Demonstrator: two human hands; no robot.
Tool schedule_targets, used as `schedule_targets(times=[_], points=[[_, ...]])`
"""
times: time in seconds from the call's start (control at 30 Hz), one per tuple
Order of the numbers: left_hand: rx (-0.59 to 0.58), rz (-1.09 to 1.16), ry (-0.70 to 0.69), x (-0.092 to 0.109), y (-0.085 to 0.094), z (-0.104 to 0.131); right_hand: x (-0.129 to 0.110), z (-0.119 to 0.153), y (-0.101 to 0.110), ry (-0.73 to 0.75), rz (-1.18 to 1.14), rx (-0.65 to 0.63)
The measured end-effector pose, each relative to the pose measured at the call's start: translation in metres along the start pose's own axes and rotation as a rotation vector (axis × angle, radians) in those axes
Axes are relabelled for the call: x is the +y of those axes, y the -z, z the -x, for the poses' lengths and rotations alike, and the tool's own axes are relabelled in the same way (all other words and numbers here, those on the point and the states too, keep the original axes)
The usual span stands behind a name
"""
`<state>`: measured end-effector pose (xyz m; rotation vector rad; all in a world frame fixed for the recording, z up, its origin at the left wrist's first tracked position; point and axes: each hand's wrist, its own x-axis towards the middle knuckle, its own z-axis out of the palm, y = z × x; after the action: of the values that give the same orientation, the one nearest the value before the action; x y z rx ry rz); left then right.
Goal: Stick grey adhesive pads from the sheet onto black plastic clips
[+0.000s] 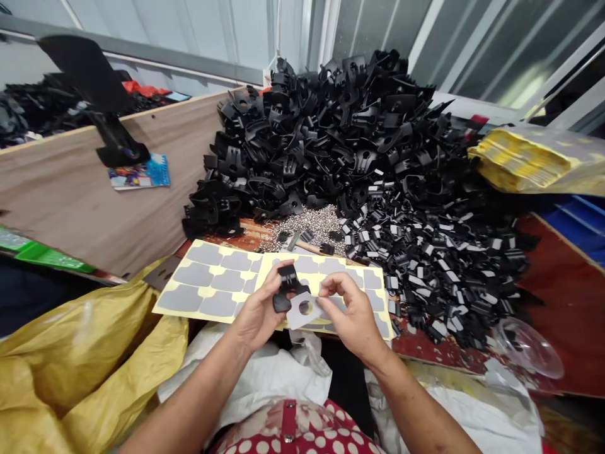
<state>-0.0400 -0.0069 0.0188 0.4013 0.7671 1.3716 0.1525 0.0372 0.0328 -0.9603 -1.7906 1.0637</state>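
My left hand grips a black plastic bracket between thumb and fingers, above the front edge of the table. A grey sticker with a round hole hangs right beside the bracket, pinched at its upper right corner by my right hand. The sticker overlaps the bracket's lower right part; whether the two touch, I cannot tell. Under both hands lie yellow backing sheets bearing rows of grey stickers.
Behind the sheets rises a heap of black plastic parts. Small metal balls and a hammer lie before it. Small black clips spread at right, near a clear plastic bowl. A wooden board borders the left, with a bundle of yellow sheets at right.
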Motion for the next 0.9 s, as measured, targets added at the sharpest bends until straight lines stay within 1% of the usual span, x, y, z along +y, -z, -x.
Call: schedule_targets(times=[0.13, 0.37, 0.63, 0.77, 0.9], points=[[-0.048, 0.055, 0.048, -0.005, -0.003, 0.005, 0.005, -0.002, -0.013, -0.008, -0.039, 0.045], [-0.023, 0.144, 0.049, -0.011, -0.005, 0.007, 0.016, -0.003, -0.026, -0.028, -0.032, 0.096], [-0.030, 0.164, 0.050, -0.012, -0.001, 0.005, 0.018, -0.004, -0.029, -0.009, 0.003, 0.101], [-0.018, 0.124, 0.048, -0.010, -0.001, 0.008, 0.017, -0.001, -0.029, 0.022, 0.059, 0.084], [-0.029, 0.055, 0.011, -0.013, -0.003, 0.010, 0.013, 0.000, -0.028, 0.084, 0.150, 0.071]])
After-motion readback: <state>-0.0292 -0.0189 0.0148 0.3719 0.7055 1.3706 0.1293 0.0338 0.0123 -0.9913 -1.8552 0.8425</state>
